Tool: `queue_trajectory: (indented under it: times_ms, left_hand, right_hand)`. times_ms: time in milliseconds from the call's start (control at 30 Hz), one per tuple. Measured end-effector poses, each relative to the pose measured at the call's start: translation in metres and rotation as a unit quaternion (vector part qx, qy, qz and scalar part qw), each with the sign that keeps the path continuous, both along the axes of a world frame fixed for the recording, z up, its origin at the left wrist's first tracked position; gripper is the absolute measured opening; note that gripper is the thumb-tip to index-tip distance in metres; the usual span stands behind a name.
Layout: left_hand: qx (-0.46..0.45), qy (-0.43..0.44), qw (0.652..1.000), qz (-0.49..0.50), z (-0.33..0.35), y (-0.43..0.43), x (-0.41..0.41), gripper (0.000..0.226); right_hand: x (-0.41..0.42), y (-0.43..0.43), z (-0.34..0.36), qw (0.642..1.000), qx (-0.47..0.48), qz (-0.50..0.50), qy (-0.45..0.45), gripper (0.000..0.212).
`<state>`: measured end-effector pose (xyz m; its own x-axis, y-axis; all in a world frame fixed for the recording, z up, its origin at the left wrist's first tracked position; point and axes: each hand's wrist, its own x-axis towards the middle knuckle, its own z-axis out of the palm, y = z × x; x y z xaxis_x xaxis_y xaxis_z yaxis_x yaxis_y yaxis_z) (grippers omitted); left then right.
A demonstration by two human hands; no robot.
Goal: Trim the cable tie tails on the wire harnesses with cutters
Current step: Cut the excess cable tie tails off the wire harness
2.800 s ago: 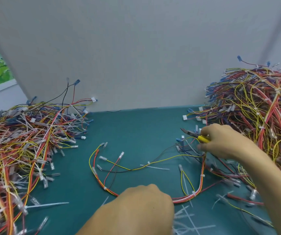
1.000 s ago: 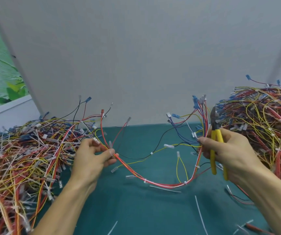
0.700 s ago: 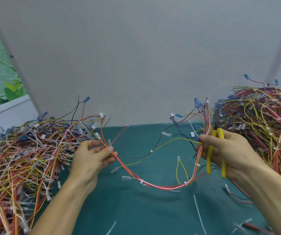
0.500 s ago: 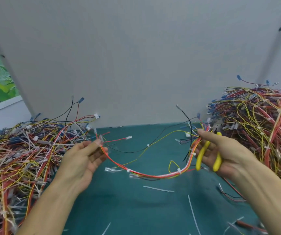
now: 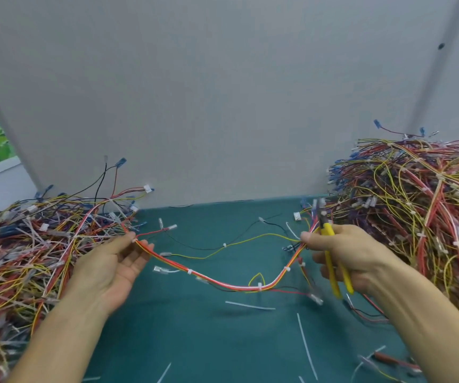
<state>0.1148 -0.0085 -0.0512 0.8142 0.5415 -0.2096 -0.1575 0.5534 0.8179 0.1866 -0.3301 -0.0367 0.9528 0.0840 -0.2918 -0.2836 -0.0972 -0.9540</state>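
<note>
A wire harness (image 5: 222, 283) of red, orange and yellow wires sags between my two hands above the green mat (image 5: 209, 341). White cable ties (image 5: 259, 285) sit along it. My left hand (image 5: 112, 266) lies palm up and pinches the harness's left end between thumb and fingers, beside the left pile. My right hand (image 5: 353, 258) grips yellow-handled cutters (image 5: 330, 261), jaws pointing up, while its thumb and forefinger pinch the harness's right end. The cutter jaws touch no tie.
A big tangled pile of harnesses (image 5: 23, 250) fills the left side and a taller pile (image 5: 422, 217) fills the right. Cut white tie tails (image 5: 250, 305) and a few loose wires lie on the mat. A grey wall (image 5: 222, 106) stands close behind.
The harness was lifted off the mat and stretched between both hands. In the last second both hands came lower and the harness sags closer to the mat.
</note>
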Motion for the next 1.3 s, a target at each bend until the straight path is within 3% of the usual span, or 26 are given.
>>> queue_trajectory:
  times_ms: [100, 167, 233, 300, 433, 500, 600, 867, 967, 1033, 1067, 1133, 1167, 1200, 1233, 1300]
  left_hand:
    - [0.018, 0.013, 1.000, 0.010, -0.002, 0.003, 0.000, 0.014]
    - [0.028, 0.018, 0.999, 0.015, -0.002, 0.004, -0.001, 0.013]
    - [0.031, 0.018, 0.999, 0.019, 0.000, 0.005, -0.001, 0.013]
    - [0.031, 0.017, 0.999, 0.023, 0.001, 0.006, -0.002, 0.014]
    - [0.038, 0.004, 0.999, 0.024, 0.005, 0.005, -0.004, 0.014]
    - [0.045, -0.008, 0.999, 0.022, 0.009, 0.004, -0.005, 0.015]
    - [0.053, -0.030, 0.998, 0.015, 0.013, 0.002, -0.006, 0.014]
    - [0.077, -0.063, 0.995, -0.004, 0.018, -0.011, -0.006, 0.017]
    - [0.133, -0.020, 0.991, -0.026, 0.012, -0.019, -0.007, 0.018]
    - [0.269, 0.067, 0.960, -0.039, 0.004, -0.023, -0.007, 0.021]
    - [0.387, 0.126, 0.913, -0.035, -0.002, -0.024, -0.006, 0.027]
    - [0.618, 0.207, 0.758, -0.002, -0.011, -0.028, -0.007, 0.047]
    - [0.685, 0.196, 0.702, 0.017, -0.011, -0.033, -0.009, 0.051]
    - [0.707, 0.162, 0.688, 0.024, -0.009, -0.041, -0.011, 0.046]
    - [0.705, 0.112, 0.701, 0.011, -0.006, -0.050, -0.013, 0.035]
    - [0.622, 0.031, 0.779, -0.071, -0.002, -0.071, -0.015, 0.012]
  right_hand:
    - [0.000, -0.003, -0.005, 0.984, -0.160, 0.028, -0.071, 0.019]
    - [0.001, -0.008, -0.005, 0.919, -0.368, 0.046, -0.134, 0.028]
    - [-0.002, -0.010, 0.000, 0.860, -0.483, 0.030, -0.164, 0.033]
    - [-0.005, -0.008, 0.006, 0.863, -0.472, 0.025, -0.179, 0.031]
    - [-0.010, 0.006, 0.003, 0.952, -0.268, 0.053, -0.140, 0.027]
    - [-0.011, 0.014, -0.007, 0.978, -0.186, 0.035, -0.085, 0.029]
    - [-0.011, 0.023, -0.024, 0.986, -0.159, 0.002, -0.054, 0.031]
    - [-0.008, 0.028, -0.034, 0.986, -0.139, -0.050, -0.076, 0.021]
    - [-0.007, 0.026, -0.030, 0.984, -0.114, -0.075, -0.114, 0.016]
    - [-0.007, 0.026, -0.027, 0.981, -0.106, -0.083, -0.142, 0.013]
    - [-0.008, 0.026, -0.025, 0.979, -0.099, -0.084, -0.155, 0.013]
    - [-0.009, 0.027, -0.022, 0.975, -0.097, -0.078, -0.183, 0.014]
    - [-0.011, 0.028, -0.020, 0.973, -0.094, -0.072, -0.198, 0.015]
    - [-0.014, 0.029, -0.019, 0.969, -0.100, -0.063, -0.219, 0.014]
    - [-0.016, 0.029, -0.017, 0.959, -0.121, -0.052, -0.251, 0.013]
    - [-0.023, 0.034, -0.014, 0.927, -0.180, -0.019, -0.330, 0.015]
